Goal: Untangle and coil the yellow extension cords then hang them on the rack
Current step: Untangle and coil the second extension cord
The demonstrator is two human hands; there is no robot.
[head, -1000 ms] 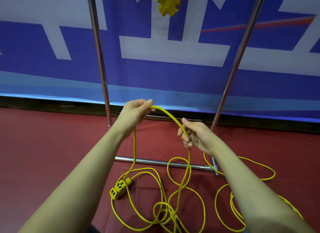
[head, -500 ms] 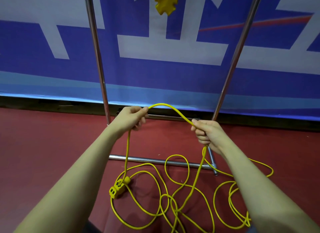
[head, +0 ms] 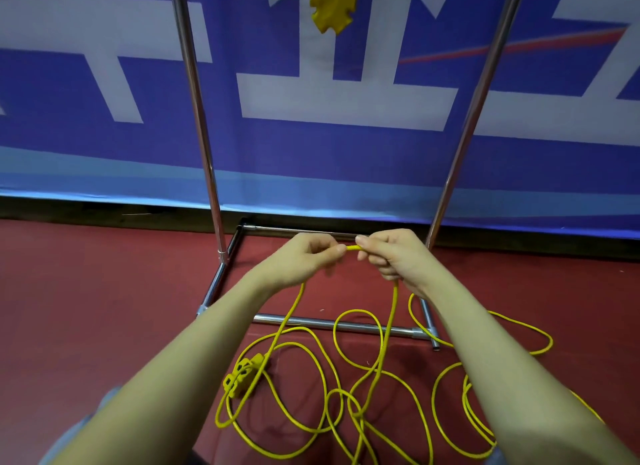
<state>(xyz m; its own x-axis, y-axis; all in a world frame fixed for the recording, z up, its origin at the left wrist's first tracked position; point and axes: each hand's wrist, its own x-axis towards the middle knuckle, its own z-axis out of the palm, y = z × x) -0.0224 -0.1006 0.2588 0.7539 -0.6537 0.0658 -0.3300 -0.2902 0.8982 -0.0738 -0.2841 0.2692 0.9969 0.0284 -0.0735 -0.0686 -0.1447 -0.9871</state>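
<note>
A yellow extension cord (head: pixel 313 367) lies in loose tangled loops on the red floor, its socket block (head: pixel 244 378) at the lower left. My left hand (head: pixel 304 256) and my right hand (head: pixel 391 253) both pinch the same raised stretch of cord, almost touching, with a short bit of cord showing between them. One strand drops from each hand to the floor loops. Another yellow cord with its socket end (head: pixel 332 9) hangs from the rack at the top edge. The chrome rack (head: pixel 199 118) stands just behind my hands.
The rack's base bars (head: pixel 332 324) lie on the floor under the cord, and its right upright (head: pixel 474 118) rises beside my right hand. A blue and white banner (head: pixel 346 153) covers the wall behind. More cord loops (head: pixel 464 405) lie at the lower right.
My hands have come together: the right hand slid along the cord toward the left hand, so the raised arc between them shrank to a short piece.
</note>
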